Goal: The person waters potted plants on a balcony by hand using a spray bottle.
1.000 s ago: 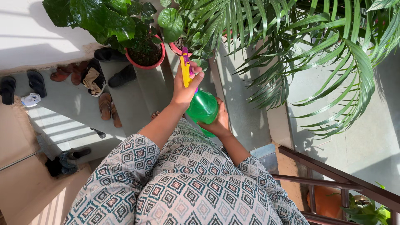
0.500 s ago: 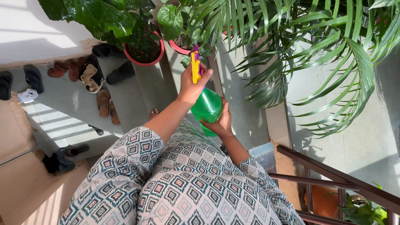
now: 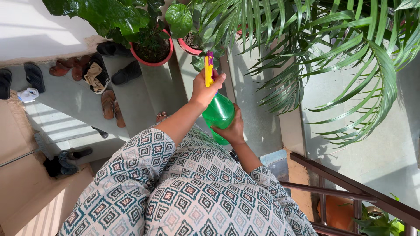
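Comparing frames, I note the green spray bottle point(image 3: 218, 113) has drifted right toward the red pot point(image 3: 153, 50). Left hand point(image 3: 205, 89) grips its yellow trigger head point(image 3: 209, 70); right hand point(image 3: 230, 129) cups the base, aim holding on the foliage.

A single head-worn camera is looking steeply down past the wearer's patterned clothing point(image 3: 183, 192) at the stairs point(image 3: 144, 100). It is sitting close above the arms, facing potted plants point(image 3: 151, 48) ahead.
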